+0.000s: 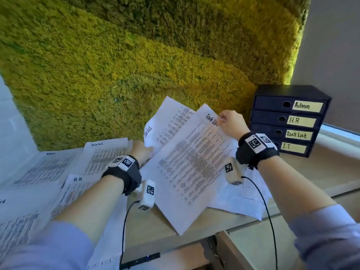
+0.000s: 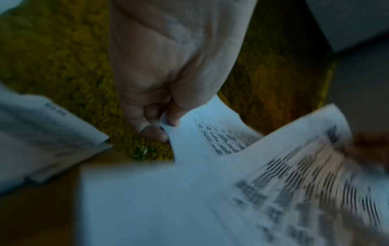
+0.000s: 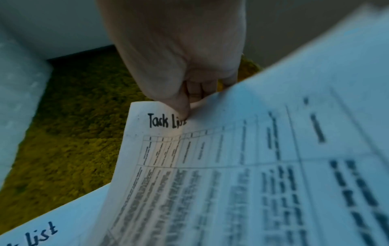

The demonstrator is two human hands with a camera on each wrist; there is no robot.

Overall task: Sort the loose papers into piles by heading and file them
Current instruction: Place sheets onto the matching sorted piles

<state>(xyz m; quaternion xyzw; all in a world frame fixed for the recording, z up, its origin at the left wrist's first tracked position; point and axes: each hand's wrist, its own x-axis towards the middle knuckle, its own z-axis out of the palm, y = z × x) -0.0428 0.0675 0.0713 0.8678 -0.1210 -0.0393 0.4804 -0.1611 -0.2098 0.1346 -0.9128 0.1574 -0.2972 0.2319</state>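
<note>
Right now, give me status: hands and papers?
Right hand pinches Task List sheet. Left hand pinches second sheet. Drawer box shut, unobstructed.

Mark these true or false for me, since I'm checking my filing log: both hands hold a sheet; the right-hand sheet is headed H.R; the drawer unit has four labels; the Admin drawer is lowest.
1. Both hands hold paper. True: the right hand pinches a white printed sheet, and the left hand grips another white sheet.
2. The right hand's sheet is headed H.R. False: it reads Task List.
3. The black drawer unit has four labels. True.
4. Admin is lowest. False: Admin is on top; IT is lowest.
</note>
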